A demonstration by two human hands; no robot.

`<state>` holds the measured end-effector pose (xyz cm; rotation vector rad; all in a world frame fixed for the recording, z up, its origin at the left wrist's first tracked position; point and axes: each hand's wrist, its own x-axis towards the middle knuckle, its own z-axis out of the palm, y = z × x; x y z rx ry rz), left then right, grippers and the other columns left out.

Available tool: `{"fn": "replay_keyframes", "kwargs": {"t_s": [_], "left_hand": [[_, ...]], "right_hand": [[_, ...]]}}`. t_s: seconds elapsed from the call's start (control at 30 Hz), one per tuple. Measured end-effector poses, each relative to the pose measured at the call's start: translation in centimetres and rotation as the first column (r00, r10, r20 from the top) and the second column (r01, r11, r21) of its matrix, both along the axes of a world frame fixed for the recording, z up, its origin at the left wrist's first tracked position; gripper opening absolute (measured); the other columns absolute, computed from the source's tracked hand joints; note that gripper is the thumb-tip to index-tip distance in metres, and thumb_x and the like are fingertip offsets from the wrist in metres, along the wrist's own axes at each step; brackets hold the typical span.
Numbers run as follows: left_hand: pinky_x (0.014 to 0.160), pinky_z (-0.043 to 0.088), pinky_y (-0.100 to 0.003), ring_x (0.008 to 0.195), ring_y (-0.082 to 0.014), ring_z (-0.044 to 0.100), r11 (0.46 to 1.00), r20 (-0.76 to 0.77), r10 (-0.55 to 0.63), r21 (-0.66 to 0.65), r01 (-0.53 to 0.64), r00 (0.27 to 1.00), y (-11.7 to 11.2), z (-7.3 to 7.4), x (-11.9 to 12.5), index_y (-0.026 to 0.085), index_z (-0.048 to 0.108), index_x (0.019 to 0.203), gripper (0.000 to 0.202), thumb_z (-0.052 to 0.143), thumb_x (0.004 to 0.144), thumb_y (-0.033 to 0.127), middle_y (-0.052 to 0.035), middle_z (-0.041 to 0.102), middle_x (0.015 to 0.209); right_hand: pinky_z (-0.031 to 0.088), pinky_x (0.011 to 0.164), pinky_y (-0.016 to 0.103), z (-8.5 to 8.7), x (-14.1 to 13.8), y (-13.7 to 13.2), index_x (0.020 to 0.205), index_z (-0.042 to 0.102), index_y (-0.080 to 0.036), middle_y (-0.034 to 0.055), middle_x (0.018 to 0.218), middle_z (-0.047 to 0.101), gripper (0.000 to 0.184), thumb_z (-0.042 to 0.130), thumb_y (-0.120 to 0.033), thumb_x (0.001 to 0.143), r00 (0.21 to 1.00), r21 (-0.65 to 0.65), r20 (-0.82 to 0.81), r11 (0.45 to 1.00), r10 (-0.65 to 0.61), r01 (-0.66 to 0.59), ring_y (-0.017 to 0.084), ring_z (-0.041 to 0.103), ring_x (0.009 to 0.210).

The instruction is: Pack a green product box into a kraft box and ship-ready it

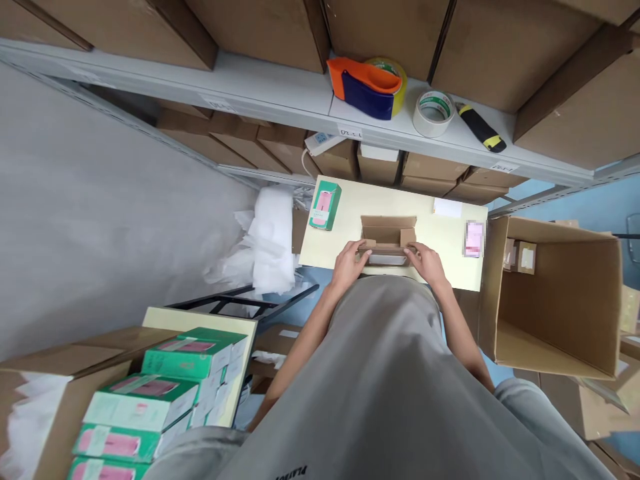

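Note:
A small brown cardboard box (388, 223) with its top flaps raised stands at the near edge of the cream table (327, 252), right in front of my body. My left hand (350, 265) grips its near left corner, thumb and fingers pinching the cardboard. At the near right corner my right hand (425, 263) pinches the box in the same way. A white label (387, 260) shows on the side facing me. The inside is partly in shadow. To the left on the table is a green and pink product box (325, 207).
A phone-like pink item (473, 239) lies at the table's right. Above, a grey shelf (280, 90) holds a tape dispenser (367, 87), a tape roll (434, 113) and a utility knife (481, 127). A large open carton (560, 300) stands right; stacked green boxes (185, 363) lower left.

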<state>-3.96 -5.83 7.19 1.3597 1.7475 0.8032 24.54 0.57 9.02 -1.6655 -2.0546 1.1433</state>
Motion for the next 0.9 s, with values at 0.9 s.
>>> {"fn": "replay_keyframes", "kwargs": {"t_s": [0.9], "left_hand": [[0.121,0.06,-0.054,0.161,-0.0323,0.056,0.994,0.263,0.026,-0.106,0.002,0.964,-0.9,-3.5,-0.2,0.023,0.078,0.121,0.032,0.072,0.09,0.02,-0.0133,0.055,0.174]], "right_hand": [[0.06,0.118,0.055,-4.0,0.9,-2.2,0.124,0.079,-0.026,0.016,0.156,0.065,0.037,0.069,-0.048,0.098,0.969,0.029,-0.214,0.99,-0.125,0.135,0.034,0.063,0.148]]}}
